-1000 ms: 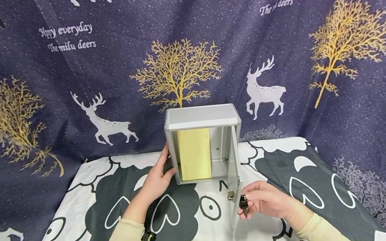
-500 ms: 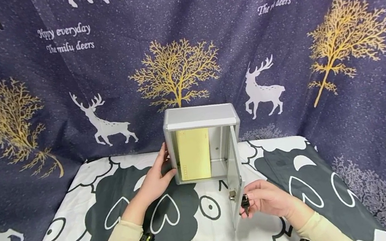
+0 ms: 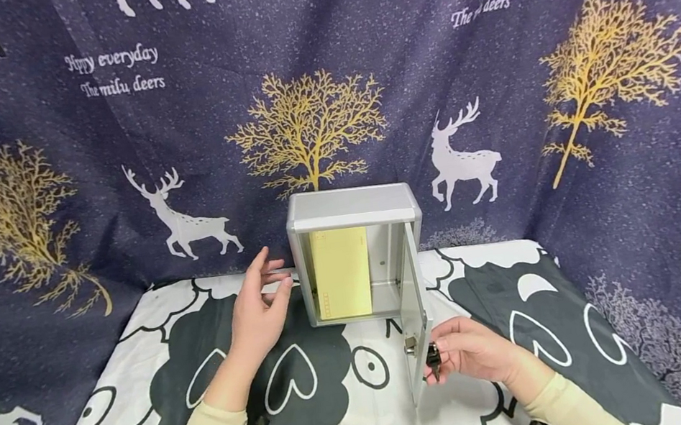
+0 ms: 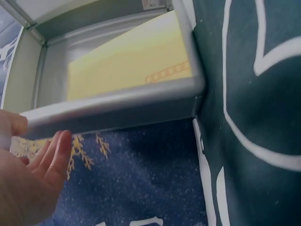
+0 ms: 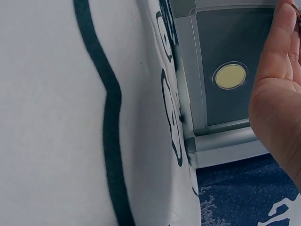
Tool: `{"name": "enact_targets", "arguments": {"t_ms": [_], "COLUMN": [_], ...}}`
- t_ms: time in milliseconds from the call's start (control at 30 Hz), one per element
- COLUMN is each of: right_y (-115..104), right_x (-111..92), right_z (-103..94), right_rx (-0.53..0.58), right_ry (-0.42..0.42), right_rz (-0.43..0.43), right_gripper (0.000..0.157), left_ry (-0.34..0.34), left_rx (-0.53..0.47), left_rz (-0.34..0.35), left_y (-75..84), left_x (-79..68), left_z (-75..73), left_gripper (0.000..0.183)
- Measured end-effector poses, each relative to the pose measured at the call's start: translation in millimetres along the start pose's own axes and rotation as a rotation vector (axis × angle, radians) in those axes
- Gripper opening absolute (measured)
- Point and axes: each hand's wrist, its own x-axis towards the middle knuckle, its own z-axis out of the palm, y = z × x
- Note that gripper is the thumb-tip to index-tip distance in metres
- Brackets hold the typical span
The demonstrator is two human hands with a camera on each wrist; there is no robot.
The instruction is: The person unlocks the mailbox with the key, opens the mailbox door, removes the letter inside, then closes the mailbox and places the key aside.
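A grey metal box (image 3: 349, 205) stands upright against the back, its hinged door (image 3: 416, 318) swung out toward me on the right. Inside leans a yellow envelope (image 3: 343, 274). My left hand (image 3: 257, 318) hovers just left of the box, fingers apart and relaxed, holding nothing. In the left wrist view those fingers (image 4: 59, 157) lie beside the box's side edge. At the door's free edge, my right hand (image 3: 474, 352) pinches a black-headed key (image 3: 433, 355) at the lock, whose metal body (image 3: 409, 345) shows on the inner side. Another key appears to hang below it.
A white and dark green patterned cloth (image 3: 375, 411) covers the table. A dark blue curtain (image 3: 173, 134) with deer and gold trees hangs behind the box. On the door's outer face is a round yellow disc (image 5: 229, 76).
My left hand has let go of the box's left side and moved a little left. The door has stayed swung out, with my right hand still at the key.
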Motion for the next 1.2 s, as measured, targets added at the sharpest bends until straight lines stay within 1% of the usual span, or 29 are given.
{"name": "enact_targets", "arguments": {"t_ms": [33,100,200,300,400,467,600,733,833,967,1200], "right_y": [0.0,0.3,0.4,0.3,-0.1,-0.6,-1.2,-1.2,-0.8,-0.7,-0.2], "right_x": [-0.2,-0.6,-1.0,-1.2,-1.1,-0.9,-0.9,-1.4,-2.2,-2.3,-2.5], "right_z": [0.0,0.0,-0.3,-1.2,-2.3,-1.9,-0.7,-0.4,-0.9,-0.9,-1.8], "right_rx": [0.0,-0.002,-0.001,0.005,0.01,0.001,-0.007,-0.007,-0.006,-0.002,0.014], "right_ry": [0.001,0.003,-0.002,-0.013,-0.018,-0.012,0.0,0.009,0.01,0.003,-0.02], "right_rz": [0.0,0.001,0.0,-0.003,-0.005,-0.003,0.004,0.007,0.004,-0.003,-0.016], "right_gripper": [0.052,0.052,0.051,0.05,0.05,0.05,0.05,0.05,0.051,0.052,0.053], "left_ry": [0.035,0.079,0.102,0.068,0.001,-0.041,-0.099,-0.148,-0.18,-0.203,-0.204], "left_rx": [-0.001,-0.012,-0.025,-0.038,-0.064,-0.085,-0.122,-0.156,-0.17,-0.185,-0.199], "left_rz": [0.011,0.043,0.096,0.127,0.131,0.126,0.11,0.084,0.053,0.019,-0.057], "left_y": [0.9,4.1,11.1,20.5,29.8,35.1,42.3,44.2,43.6,40.9,35.7], "left_x": [-1.2,-3.5,-6.5,-9.2,-11.8,-13.4,-15.6,-17.2,-17.5,-17.6,-18.3], "left_z": [2.1,5.7,9.2,10.8,12.7,14.9,21.7,31.0,38.5,48.1,61.3], "left_gripper": [0.068,0.064,0.06,0.058,0.058,0.058,0.058,0.059,0.06,0.063,0.071]}}
